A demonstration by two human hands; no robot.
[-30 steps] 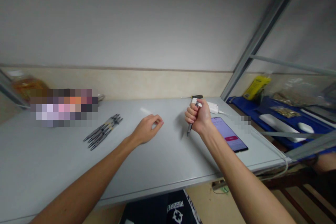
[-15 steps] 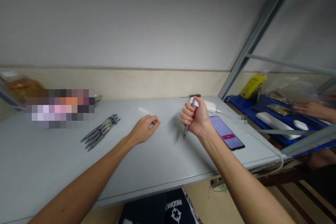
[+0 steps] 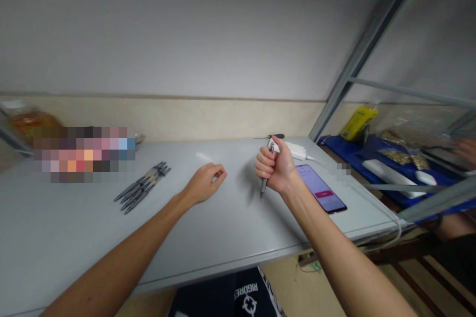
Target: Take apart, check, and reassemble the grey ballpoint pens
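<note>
The right hand point(image 3: 275, 164) squeezes a gray pen point(image 3: 264, 187), tip down, left of the phone point(image 3: 322, 184); the left hand point(image 3: 204, 182) rests loosely curled, gripping nothing, right of the other pens point(image 3: 141, 189)

Worn on the head, looking forward and down across the desk point(image 3: 230, 228) toward the wall point(image 3: 186, 34) behind. Near enough to take in left hand point(image 3: 203, 183) and right hand point(image 3: 279, 167) mid-view, along with both forearms point(image 3: 130, 252) and the lap point(image 3: 215, 292) below the desk's edge; reaching rightward past a metal frame point(image 3: 357, 64).
</note>
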